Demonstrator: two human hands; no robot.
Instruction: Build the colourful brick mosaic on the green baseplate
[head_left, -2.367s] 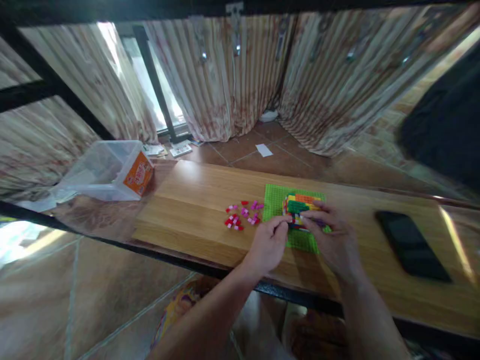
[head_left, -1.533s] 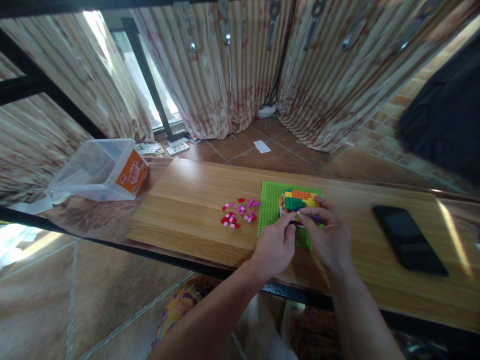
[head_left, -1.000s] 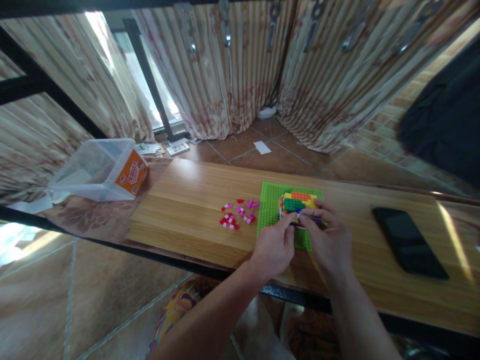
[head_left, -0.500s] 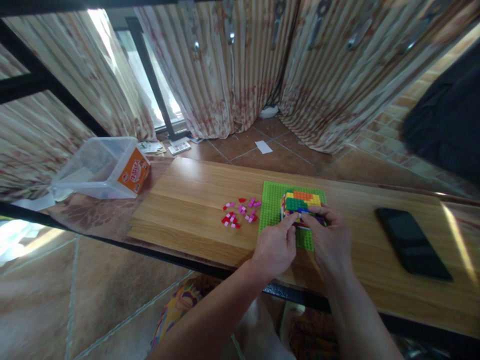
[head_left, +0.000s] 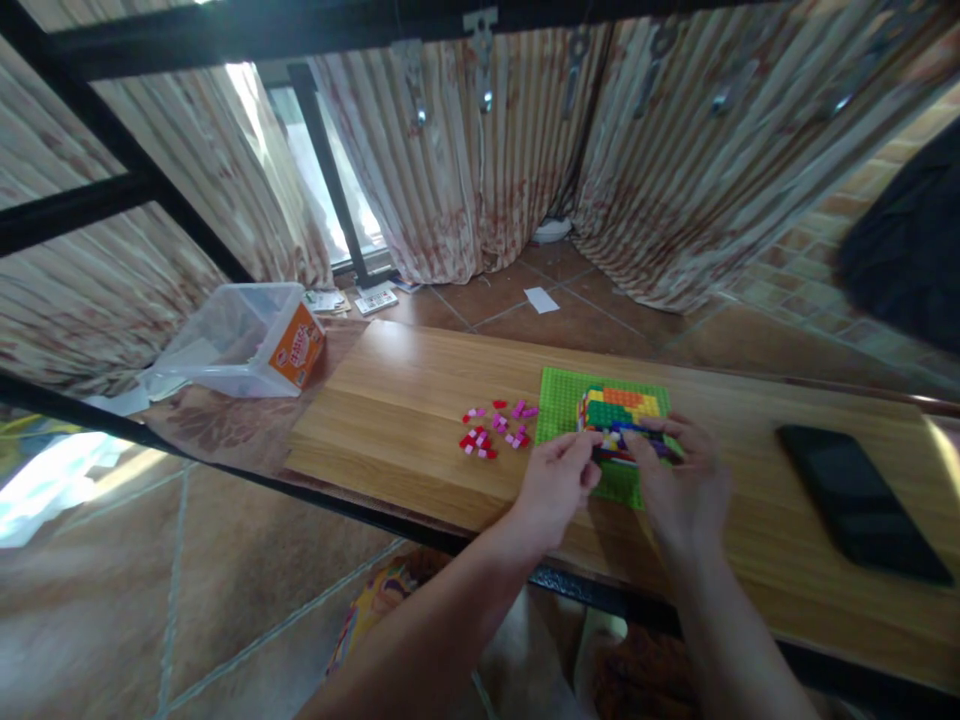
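Several red and pink bricks (head_left: 478,438) lie just left of the green baseplate (head_left: 557,400). At the baseplate's near side, the left hand (head_left: 555,485) bunches its fingertips against the multicoloured brick build (head_left: 607,412) on the baseplate; the right hand (head_left: 686,490) curls over the baseplate's right edge. What either pinches, I cannot tell. Right of the baseplate lies a black phone (head_left: 862,500).

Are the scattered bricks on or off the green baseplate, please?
Off: the scattered red and pink bricks lie on the tabletop, left of the green baseplate.
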